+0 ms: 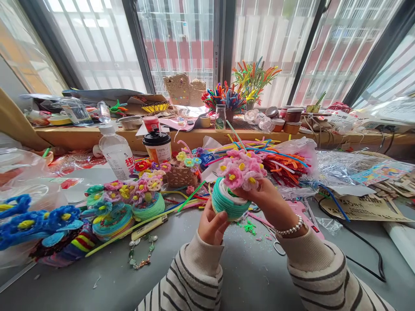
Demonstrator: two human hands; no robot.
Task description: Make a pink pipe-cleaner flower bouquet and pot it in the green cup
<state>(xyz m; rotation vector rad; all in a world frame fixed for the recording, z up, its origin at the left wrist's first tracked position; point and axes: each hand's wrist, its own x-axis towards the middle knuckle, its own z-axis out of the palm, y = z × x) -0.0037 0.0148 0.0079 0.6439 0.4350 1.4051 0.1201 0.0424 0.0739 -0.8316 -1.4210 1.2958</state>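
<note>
My left hand (214, 222) is wrapped round the lower left side of a small pot (228, 205) covered in teal and white cord. A bunch of pink pipe-cleaner flowers (241, 166) with yellow centres stands in the pot. My right hand (267, 198) closes at the right of the bunch, its fingers partly hidden behind the blooms and by the pot's rim. To the left stand finished-looking flower pots, among them a teal one (149, 209) and a striped pastel one (113, 222). Blue flowers (26, 224) lie at the far left.
Loose pipe cleaners (285, 166) lie in plastic behind my hands. Scissors (279, 247), green scraps (249, 227) and a black cable (372, 255) are at the right. A beaded bracelet (142, 252), water bottle (116, 151) and lidded cup (158, 147) are at the left.
</note>
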